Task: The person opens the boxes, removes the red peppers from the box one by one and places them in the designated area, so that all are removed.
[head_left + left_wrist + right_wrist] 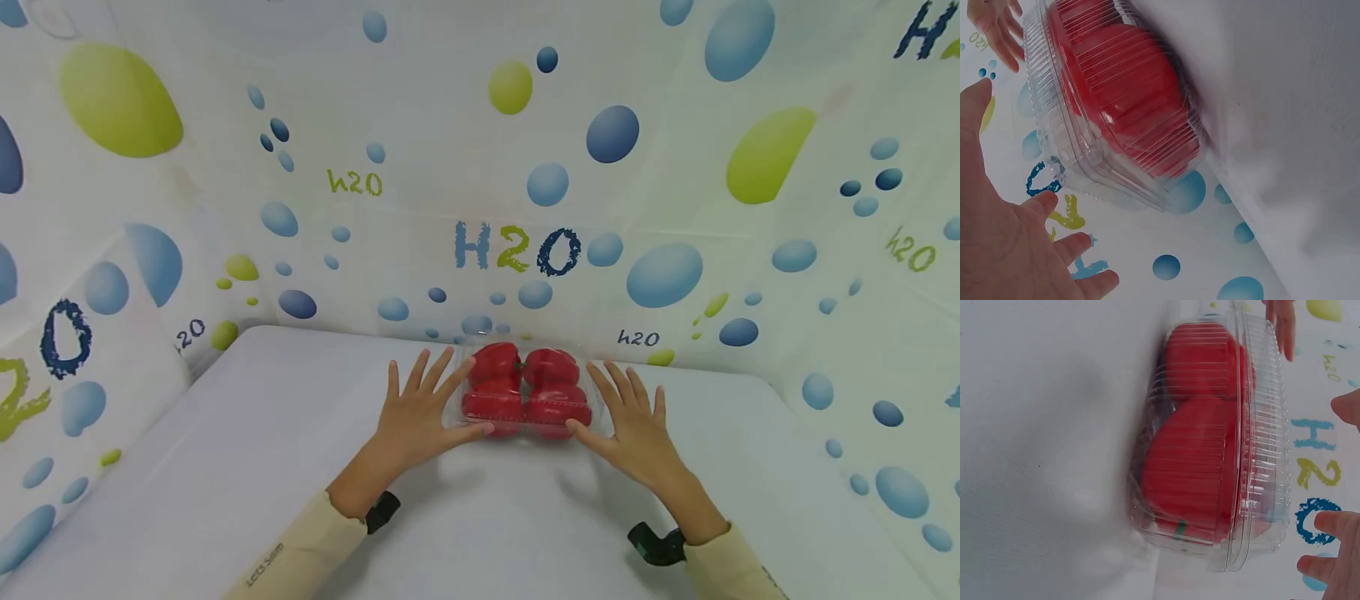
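Note:
A clear plastic clamshell box (454,410) sits on the table near its back edge, with several red bell peppers (553,368) inside. In the right wrist view the ribbed box (1242,487) has its lid over the peppers (1191,462), and a bit of green shows low down. My left hand (416,423) is at the box's left side, fingers spread and thumb reaching to the front corner. On the other side, my right hand (637,429) mirrors it, fingers spread, thumb near the front right corner. Neither hand grips the box.
The white table (300,400) stretches out on both sides of the box and in front of it. Behind and around it hangs a white sheet (435,108) printed with blue and green drops and H2O lettering. Black wrist cameras (656,546) hang beneath both wrists.

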### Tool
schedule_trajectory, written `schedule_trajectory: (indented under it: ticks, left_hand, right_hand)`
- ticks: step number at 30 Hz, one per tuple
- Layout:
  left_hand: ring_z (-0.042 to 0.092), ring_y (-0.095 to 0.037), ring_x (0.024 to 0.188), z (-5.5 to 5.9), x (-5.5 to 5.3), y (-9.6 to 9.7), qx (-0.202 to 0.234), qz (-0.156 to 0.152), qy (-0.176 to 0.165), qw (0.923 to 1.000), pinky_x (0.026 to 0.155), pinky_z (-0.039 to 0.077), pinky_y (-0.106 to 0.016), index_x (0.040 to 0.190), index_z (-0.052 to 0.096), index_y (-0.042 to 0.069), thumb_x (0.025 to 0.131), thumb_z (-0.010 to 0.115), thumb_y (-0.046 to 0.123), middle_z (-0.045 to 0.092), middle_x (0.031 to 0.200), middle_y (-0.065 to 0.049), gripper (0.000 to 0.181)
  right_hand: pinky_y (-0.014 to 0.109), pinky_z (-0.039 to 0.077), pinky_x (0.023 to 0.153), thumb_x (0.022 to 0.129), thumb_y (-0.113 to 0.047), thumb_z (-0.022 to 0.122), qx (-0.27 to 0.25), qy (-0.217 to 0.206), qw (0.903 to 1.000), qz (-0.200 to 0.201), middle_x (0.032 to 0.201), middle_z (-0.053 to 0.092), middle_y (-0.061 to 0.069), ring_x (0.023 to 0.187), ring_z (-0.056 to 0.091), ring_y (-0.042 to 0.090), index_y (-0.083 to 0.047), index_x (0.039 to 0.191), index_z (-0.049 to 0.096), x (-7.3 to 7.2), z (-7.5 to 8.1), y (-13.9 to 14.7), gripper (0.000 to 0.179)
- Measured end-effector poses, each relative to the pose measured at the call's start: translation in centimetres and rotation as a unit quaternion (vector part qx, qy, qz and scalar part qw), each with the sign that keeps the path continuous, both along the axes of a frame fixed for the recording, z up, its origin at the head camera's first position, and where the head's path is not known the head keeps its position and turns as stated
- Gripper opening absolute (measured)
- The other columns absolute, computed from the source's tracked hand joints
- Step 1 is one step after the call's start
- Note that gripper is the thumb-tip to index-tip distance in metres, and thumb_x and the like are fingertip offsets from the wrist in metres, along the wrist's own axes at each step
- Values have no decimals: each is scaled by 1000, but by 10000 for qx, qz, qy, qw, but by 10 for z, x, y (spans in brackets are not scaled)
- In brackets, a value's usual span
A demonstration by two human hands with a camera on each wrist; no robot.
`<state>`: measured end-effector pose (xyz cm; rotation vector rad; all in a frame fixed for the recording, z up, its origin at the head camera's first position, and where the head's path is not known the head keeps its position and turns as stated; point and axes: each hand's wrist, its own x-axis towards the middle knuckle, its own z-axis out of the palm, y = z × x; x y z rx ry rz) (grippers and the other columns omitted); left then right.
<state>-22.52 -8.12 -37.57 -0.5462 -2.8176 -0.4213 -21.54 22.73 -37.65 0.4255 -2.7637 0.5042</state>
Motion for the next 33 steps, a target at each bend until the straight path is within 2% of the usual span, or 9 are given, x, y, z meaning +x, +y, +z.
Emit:
schedule_trajectory:
  ticks: [8,20,26,33]
  left_hand:
    - [13,-39,148,-1,-1,2,7,-103,113,9999,113,2,-69,155,28,25,80,60,69,22,161,-9,92]
    - [18,-38,147,-7,-3,4,41,-195,55,9998,113,7,-68,155,28,24,82,59,67,22,161,-9,90]
    - [19,-37,147,-11,-4,5,156,-212,4,9997,113,7,-68,155,28,24,82,60,65,23,161,-9,90]
    - [22,-37,146,-16,-7,5,328,-272,29,9991,112,10,-69,154,30,25,83,60,64,26,160,-9,87]
  right_hand:
    - [76,3,106,84,-49,66,-23,107,9999,13,157,25,15,143,18,45,-19,153,29,-1,1,-3,84]
    - [75,8,107,84,-48,68,-167,202,9996,106,157,28,14,142,22,43,-20,153,29,-2,-6,-5,84]
    - [75,16,106,85,-44,68,-341,444,9983,169,154,33,13,140,28,40,-19,151,34,-3,-10,-5,79]
    - [66,36,102,85,-39,70,-604,719,9952,287,149,41,15,134,40,37,-12,149,38,-3,-15,-6,76]
